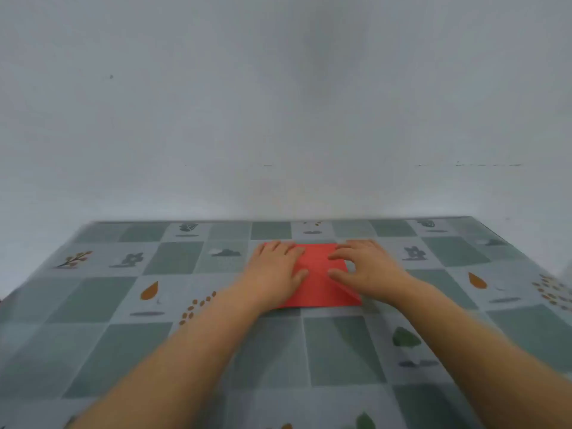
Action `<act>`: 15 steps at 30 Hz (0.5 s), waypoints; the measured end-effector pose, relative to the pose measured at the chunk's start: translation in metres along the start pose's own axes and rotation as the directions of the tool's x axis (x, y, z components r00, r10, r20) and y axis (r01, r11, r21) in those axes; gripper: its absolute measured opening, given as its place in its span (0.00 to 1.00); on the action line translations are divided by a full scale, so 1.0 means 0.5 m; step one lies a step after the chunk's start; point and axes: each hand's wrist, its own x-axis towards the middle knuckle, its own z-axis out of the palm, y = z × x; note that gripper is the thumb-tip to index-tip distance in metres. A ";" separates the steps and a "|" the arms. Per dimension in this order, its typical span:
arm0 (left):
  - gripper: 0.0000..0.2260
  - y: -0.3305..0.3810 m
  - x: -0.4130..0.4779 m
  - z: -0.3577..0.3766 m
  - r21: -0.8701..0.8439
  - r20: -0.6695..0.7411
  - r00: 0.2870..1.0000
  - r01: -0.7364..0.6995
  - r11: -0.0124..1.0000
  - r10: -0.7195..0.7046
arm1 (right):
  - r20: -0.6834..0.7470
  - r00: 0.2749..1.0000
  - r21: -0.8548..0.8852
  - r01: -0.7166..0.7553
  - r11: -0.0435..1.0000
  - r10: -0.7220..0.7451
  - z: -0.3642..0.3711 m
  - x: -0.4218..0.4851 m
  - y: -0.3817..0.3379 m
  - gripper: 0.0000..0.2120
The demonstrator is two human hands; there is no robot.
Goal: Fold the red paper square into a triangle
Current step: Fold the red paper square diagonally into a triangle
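The red paper square lies flat on the table near its far edge. My left hand rests palm down on the paper's left part, fingers spread toward the far left corner. My right hand lies on the right part, fingertips on the red surface and thumb near a diagonal crease line that runs toward the near right corner. Both hands cover the sides of the paper, so its full outline is hidden. The picture is slightly blurred.
The table wears a grey-green chequered cloth with leaf and plant prints. A plain pale wall rises just behind the table's far edge. Both forearms reach in from the bottom of the view.
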 end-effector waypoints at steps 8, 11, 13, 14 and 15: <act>0.24 0.016 -0.011 0.020 0.039 0.153 0.987 -0.054 0.998 0.048 | 0.095 0.995 0.186 -0.056 0.981 0.039 -0.017 -0.014 0.012 0.16; 0.24 0.020 -0.012 0.022 0.032 0.189 0.981 -0.043 0.999 0.036 | 0.179 0.982 0.232 -0.104 0.967 0.062 -0.018 -0.015 0.021 0.18; 0.25 0.020 -0.010 0.023 0.024 0.200 0.979 -0.040 0.999 0.034 | 0.247 0.966 0.247 -0.139 0.959 0.076 -0.018 -0.014 0.025 0.21; 0.25 0.019 -0.010 0.023 0.022 0.201 0.979 -0.039 0.999 0.034 | 0.276 0.958 0.236 -0.148 0.960 0.080 -0.018 -0.013 0.027 0.23; 0.25 0.019 -0.011 0.023 0.020 0.203 0.979 -0.038 0.999 0.033 | 0.303 0.949 0.214 -0.154 0.965 0.085 -0.017 -0.013 0.028 0.25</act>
